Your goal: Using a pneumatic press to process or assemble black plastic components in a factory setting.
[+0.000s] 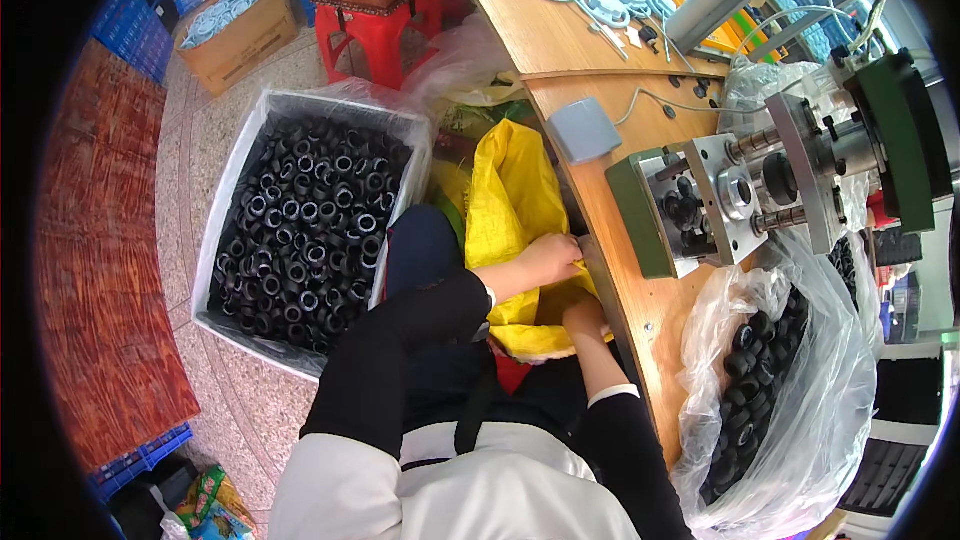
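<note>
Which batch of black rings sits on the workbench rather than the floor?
The clear plastic bag of black rings at the person's right, below the metal fixture; the lined box of rings stands on the floor.

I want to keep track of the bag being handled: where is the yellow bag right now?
In the head view the yellow bag hangs at centre, against the wooden table's edge, right of the box of black rings; both hands, left and right, touch it.

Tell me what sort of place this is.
Most likely a small factory assembly station. A metal press fixture is mounted on the wooden workbench, a lined box of black ring parts sits on the floor, and both hands, left hand and right hand, are at a yellow bag.
</note>
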`<state>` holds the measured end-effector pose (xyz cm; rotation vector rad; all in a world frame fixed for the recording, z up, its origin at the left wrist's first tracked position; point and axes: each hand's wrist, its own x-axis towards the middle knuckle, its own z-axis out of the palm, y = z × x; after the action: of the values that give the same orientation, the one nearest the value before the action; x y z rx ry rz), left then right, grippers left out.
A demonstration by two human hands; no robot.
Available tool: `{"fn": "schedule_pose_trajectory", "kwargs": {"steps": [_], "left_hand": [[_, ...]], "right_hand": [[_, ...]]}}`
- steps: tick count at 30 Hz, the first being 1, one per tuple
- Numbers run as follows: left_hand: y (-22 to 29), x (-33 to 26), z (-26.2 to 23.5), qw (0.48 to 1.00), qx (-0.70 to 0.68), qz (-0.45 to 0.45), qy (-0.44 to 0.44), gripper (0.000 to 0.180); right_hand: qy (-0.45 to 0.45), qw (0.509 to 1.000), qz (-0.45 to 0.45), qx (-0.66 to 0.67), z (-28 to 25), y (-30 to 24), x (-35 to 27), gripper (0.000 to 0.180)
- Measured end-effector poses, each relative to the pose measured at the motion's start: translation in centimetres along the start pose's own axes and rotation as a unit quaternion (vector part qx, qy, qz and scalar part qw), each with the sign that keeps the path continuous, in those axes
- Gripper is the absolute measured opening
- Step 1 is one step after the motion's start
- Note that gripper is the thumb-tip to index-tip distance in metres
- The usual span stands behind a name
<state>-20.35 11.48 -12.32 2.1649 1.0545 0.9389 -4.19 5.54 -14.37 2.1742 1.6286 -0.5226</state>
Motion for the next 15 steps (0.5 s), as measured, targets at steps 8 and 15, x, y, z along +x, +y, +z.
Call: {"fn": "schedule_pose_trajectory", "kwargs": {"steps": [8, 15], "left_hand": [[-2.1, 0.6, 1.8, 0.981, 0.025, -0.163, 0.104, 0.018], [-3.0, 1.4, 2.7, 0.986, 0.011, -0.147, 0.072, 0.019]], "right_hand": [[0.017, 0.999, 0.025, 0.027, 1.7, -1.6, 1.3, 0.041], [0.084, 0.996, -0.019, 0.011, 6.3, 2.3, 6.9, 0.05]]}}
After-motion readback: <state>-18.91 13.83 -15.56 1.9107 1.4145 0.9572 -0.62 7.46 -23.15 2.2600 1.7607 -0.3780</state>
